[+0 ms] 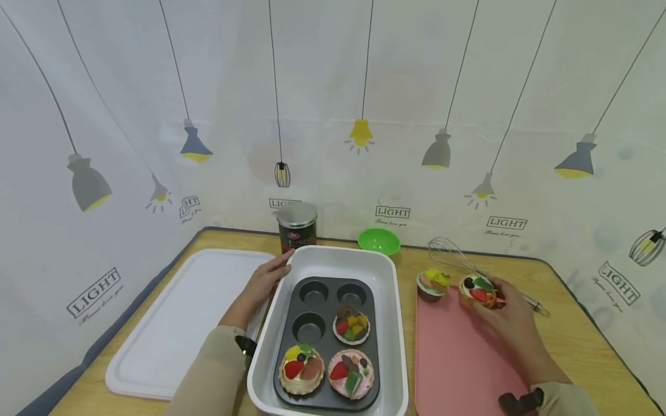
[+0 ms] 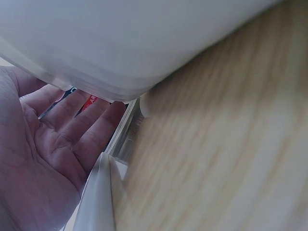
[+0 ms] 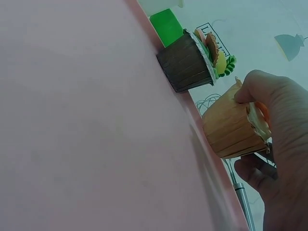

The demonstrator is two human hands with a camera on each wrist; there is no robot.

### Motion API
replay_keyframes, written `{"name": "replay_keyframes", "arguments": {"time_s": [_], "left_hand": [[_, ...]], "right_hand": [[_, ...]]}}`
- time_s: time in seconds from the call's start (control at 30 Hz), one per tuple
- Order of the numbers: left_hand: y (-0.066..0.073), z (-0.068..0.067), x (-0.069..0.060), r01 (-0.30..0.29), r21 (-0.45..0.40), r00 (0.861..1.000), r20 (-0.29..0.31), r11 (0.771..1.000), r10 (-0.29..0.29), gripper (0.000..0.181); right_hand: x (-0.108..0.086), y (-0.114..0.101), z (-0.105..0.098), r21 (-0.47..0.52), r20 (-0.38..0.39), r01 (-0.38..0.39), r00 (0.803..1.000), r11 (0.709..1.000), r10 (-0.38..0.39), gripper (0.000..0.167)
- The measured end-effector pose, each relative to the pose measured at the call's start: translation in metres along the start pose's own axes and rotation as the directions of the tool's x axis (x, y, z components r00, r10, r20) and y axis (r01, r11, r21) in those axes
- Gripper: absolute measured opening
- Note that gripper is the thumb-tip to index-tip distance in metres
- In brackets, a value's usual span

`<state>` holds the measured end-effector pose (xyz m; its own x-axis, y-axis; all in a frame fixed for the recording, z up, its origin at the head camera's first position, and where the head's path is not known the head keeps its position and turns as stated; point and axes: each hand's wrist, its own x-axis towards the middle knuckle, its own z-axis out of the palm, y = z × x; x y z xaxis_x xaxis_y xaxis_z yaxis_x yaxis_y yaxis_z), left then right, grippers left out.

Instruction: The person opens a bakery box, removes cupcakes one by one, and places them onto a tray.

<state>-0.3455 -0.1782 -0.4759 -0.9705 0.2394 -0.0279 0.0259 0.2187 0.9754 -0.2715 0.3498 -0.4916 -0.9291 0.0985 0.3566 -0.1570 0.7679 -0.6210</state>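
Observation:
My right hand (image 1: 512, 323) pinches a cupcake (image 1: 480, 290) in a tan paper cup by its side, at the far end of the pink board (image 1: 458, 358). In the right wrist view thumb and fingers grip this cupcake (image 3: 233, 125). To its left stands a dark-cupped cupcake (image 1: 433, 284). My left hand (image 1: 262, 286) rests against the left rim of the white tray (image 1: 398, 346), its fingers nearly straight in the left wrist view. Inside the tray, a dark muffin tin (image 1: 304, 303) holds three cupcakes, two in the near row and one in the middle right cup.
A white board (image 1: 171, 323) lies at the left. Behind the tray stand a dark can with a silver lid (image 1: 297, 222) and a green bowl (image 1: 378, 241). A whisk (image 1: 450, 254) lies behind the cupcakes, its handle reaching past my right hand.

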Motion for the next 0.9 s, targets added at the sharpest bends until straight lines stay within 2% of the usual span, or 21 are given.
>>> {"name": "replay_keyframes", "arguments": {"time_s": [0.1, 0.2, 0.33, 0.57, 0.73, 0.9], "left_hand": [[-0.011, -0.001, 0.004, 0.004, -0.005, 1.0, -0.014, 1.0, -0.004, 0.054], [-0.015, 0.001, 0.004, -0.007, 0.001, 1.0, -0.017, 1.0, 0.008, 0.054], [-0.015, 0.003, 0.003, -0.047, 0.018, 0.999, -0.022, 0.999, 0.048, 0.054], [-0.017, 0.002, 0.006, -0.038, 0.016, 0.999, -0.03, 0.999, 0.038, 0.053], [-0.012, 0.0, 0.005, -0.067, 0.033, 0.997, -0.025, 0.997, 0.068, 0.054], [-0.013, 0.0, 0.007, -0.062, 0.041, 0.997, -0.035, 0.997, 0.063, 0.053]], "right_hand": [[0.0, 0.002, 0.002, 0.004, 0.006, 0.003, 1.0, 1.0, -0.003, 0.077], [-0.001, 0.004, 0.003, -0.001, 0.006, 0.01, 1.0, 1.0, -0.01, 0.076], [0.0, 0.005, 0.003, -0.001, -0.003, 0.016, 1.0, 1.0, -0.016, 0.075], [-0.001, 0.003, 0.002, -0.042, -0.004, 0.011, 1.0, 0.999, -0.011, 0.076], [0.002, 0.001, 0.001, -0.01, -0.003, 0.03, 1.0, 1.0, -0.03, 0.076], [0.003, 0.0, 0.0, -0.017, -0.005, 0.033, 0.999, 0.999, -0.034, 0.076]]}}
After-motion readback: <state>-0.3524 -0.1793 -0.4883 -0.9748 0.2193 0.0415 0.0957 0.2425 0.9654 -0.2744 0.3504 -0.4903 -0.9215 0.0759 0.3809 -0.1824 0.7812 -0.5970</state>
